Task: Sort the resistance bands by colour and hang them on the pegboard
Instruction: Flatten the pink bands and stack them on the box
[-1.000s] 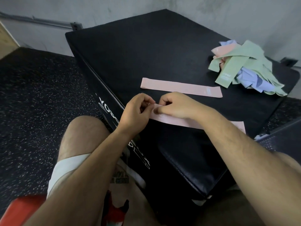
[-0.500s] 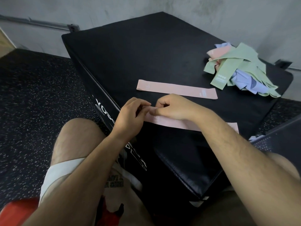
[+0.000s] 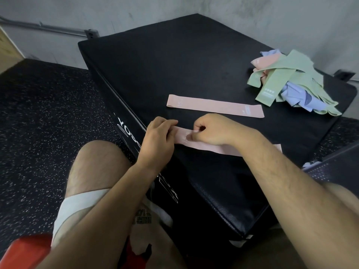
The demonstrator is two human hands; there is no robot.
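Note:
A pink resistance band (image 3: 209,146) lies flat on the black padded box (image 3: 174,65), near its front edge. My left hand (image 3: 158,140) holds the band's left end with curled fingers. My right hand (image 3: 213,131) pinches the band just right of that end, and my forearm hides part of its length. A second pink band (image 3: 215,106) lies flat and free just beyond the hands. At the far right a heap of bands (image 3: 291,84) mixes green, lilac and pink ones. No pegboard is in view.
The box stands in a corner against a grey wall (image 3: 174,8), with a metal conduit (image 3: 48,29) along it. Speckled black rubber flooring (image 3: 44,117) lies to the left. My bare knee (image 3: 99,164) is by the box's front edge. A dark perforated surface (image 3: 334,169) sits at right.
My hands have drawn a little apart along the near pink band, showing its left part between them. The far band and the heap have not moved.

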